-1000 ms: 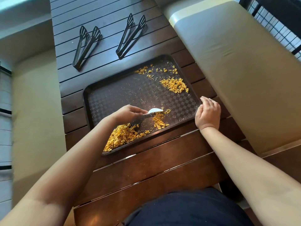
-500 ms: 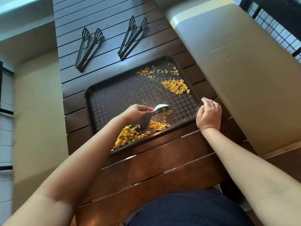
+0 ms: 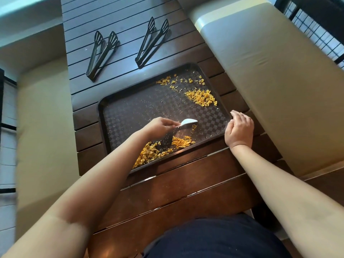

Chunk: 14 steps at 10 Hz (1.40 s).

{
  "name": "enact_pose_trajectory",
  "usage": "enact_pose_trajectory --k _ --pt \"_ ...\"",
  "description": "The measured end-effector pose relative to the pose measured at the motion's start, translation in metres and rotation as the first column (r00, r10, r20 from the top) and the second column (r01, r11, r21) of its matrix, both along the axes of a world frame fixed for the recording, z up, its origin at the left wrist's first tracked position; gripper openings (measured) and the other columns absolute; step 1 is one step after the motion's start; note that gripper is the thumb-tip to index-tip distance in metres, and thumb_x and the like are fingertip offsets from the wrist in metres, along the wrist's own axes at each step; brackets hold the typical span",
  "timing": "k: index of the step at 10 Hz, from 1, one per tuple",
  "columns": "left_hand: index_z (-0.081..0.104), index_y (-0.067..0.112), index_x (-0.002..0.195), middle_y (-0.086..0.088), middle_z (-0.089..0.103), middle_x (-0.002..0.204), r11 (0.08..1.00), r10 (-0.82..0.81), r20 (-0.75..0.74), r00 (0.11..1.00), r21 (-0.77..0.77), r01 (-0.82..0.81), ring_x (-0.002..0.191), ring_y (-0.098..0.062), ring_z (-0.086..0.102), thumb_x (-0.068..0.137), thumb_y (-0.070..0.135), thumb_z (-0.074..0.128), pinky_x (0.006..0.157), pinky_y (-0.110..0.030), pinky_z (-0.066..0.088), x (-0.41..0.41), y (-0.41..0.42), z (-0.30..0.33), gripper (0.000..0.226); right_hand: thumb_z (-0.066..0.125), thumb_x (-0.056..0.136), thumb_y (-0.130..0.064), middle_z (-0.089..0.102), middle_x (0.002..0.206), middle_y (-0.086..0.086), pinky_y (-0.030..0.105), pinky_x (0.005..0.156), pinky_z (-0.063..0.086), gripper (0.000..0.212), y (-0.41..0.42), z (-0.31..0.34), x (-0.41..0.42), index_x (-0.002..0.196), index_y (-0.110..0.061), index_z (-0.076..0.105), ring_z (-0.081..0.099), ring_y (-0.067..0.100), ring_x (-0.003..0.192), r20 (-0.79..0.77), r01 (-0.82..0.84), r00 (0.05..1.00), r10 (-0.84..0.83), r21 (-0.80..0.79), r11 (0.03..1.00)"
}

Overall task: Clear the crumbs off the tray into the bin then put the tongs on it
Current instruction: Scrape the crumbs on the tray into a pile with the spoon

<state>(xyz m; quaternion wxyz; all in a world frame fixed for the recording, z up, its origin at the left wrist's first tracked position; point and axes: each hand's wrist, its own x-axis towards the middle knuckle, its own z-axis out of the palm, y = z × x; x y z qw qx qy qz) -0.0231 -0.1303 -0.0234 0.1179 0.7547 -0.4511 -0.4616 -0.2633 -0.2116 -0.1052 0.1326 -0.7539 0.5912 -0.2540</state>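
Head view: dark brown plastic tray (image 3: 130,112) w/ checkered embossed texture & raised rim lies at frame centre on a dark slatted wood bench (image 3: 121,21). Orange-yellow flaky crumbs sit in three lots: big pile (image 3: 149,155) at tray's lower-left edge, small heap (image 3: 181,141) just right of it, scatter (image 3: 202,96) at upper right.

Left hand (image 3: 158,126) pinches a white curved plastic scraper (image 3: 189,122), blade above the small heap. Right hand (image 3: 240,128) rests w/ fingers curled over tray's right rim.

Two pairs of black slotted-tip tongs lie on the bench slats, apart from tray: one (image 3: 101,54) upper left, other (image 3: 151,42) upper centre. Beige cushioned seats flank the bench, right one (image 3: 270,71) smooth w/ slight creases.

Vs. 0.5 s ago: scraper is lifted a bit further up-right from the small heap; piles and right hand much the same. No readable writing or labels. Bin not seen.
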Motion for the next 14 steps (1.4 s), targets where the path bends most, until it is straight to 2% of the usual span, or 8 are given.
enact_pose_trajectory --k 1,2,4,8,9,10,11,14 --pt "0.068 0.025 0.113 0.01 0.064 0.082 0.992 -0.11 0.02 0.994 0.067 0.108 0.057 -0.006 0.043 0.095 0.02 0.051 0.054 -0.02 0.035 0.001 0.006 0.004 0.025 0.028 0.082 -0.023 0.065 0.113 0.017 0.045 0.093 0.041 0.051 0.0 0.0 0.0 0.111 0.0 0.063 0.057 0.037 0.103 0.002 0.0 1.0 0.0 -0.011 1.0" --pt "0.067 0.027 0.115 0.009 0.064 0.111 0.964 -0.234 0.065 0.97 0.146 0.222 0.093 -0.007 0.056 0.094 0.023 0.052 0.087 -0.026 0.043 0.01 0.012 0.015 0.025 0.029 0.082 -0.022 0.066 0.111 0.017 0.045 0.092 0.042 0.05 0.0 0.0 0.0 0.109 0.0 0.064 0.058 0.037 0.102 0.007 0.005 1.0 -0.004 -0.017 1.0" --pt "0.068 0.03 0.112 0.01 0.067 0.093 0.972 -0.23 0.118 0.966 0.078 0.222 0.062 -0.005 0.051 0.094 0.025 0.052 0.059 -0.019 0.039 -0.002 0.009 0.026 0.024 0.029 0.082 -0.023 0.066 0.111 0.016 0.043 0.091 0.041 0.049 -0.001 -0.001 0.0 0.109 0.0 0.064 0.057 0.037 0.102 -0.002 0.001 1.0 -0.001 -0.014 1.0" --pt "0.068 0.038 0.11 0.015 0.069 0.105 0.867 -0.498 0.492 0.714 0.297 0.4 0.08 -0.005 0.052 0.09 0.044 0.053 0.065 -0.022 0.039 0.016 0.028 0.049 0.025 0.029 0.083 -0.023 0.065 0.112 0.017 0.044 0.092 0.041 0.05 -0.001 -0.001 0.0 0.11 0.001 0.064 0.057 0.037 0.104 0.001 0.002 1.0 -0.002 -0.015 1.0" --pt "0.068 0.034 0.109 0.015 0.066 0.089 0.915 -0.391 0.35 0.851 0.253 0.316 0.064 0.0 0.049 0.09 0.037 0.056 0.057 -0.02 0.038 0.026 0.034 0.053 0.023 0.029 0.083 -0.023 0.066 0.112 0.017 0.044 0.092 0.041 0.05 0.0 -0.001 0.001 0.11 0.001 0.064 0.057 0.037 0.103 -0.002 0.003 1.0 -0.004 -0.016 1.0" --pt "0.068 0.028 0.111 0.012 0.061 0.073 1.0 0.021 0.145 0.989 0.003 -0.021 0.051 -0.003 0.039 0.093 0.025 0.054 0.05 -0.018 0.033 0.03 0.033 0.035 0.023 0.029 0.083 -0.023 0.066 0.112 0.017 0.044 0.092 0.041 0.05 0.0 -0.001 0.0 0.11 0.001 0.064 0.057 0.037 0.104 -0.003 0.004 1.0 -0.004 -0.011 1.0" --pt "0.067 0.023 0.115 0.008 0.058 0.069 0.976 0.212 0.12 0.97 -0.085 -0.202 0.048 -0.006 0.035 0.095 0.023 0.051 0.043 -0.016 0.031 0.029 0.032 0.02 0.026 0.029 0.083 -0.023 0.066 0.112 0.017 0.044 0.092 0.041 0.05 0.001 0.0 0.0 0.11 0.001 0.064 0.057 0.038 0.103 -0.002 0.003 1.0 -0.003 -0.014 1.0" --pt "0.067 0.027 0.114 0.006 0.067 0.092 0.996 0.07 0.064 0.995 0.05 -0.073 0.066 -0.008 0.05 0.094 0.026 0.053 0.055 -0.018 0.04 0.022 0.043 0.006 0.024 0.03 0.082 -0.022 0.066 0.11 0.017 0.044 0.091 0.042 0.049 0.0 0.0 0.001 0.109 0.001 0.064 0.058 0.038 0.101 0.004 0.003 1.0 -0.003 -0.022 1.0"
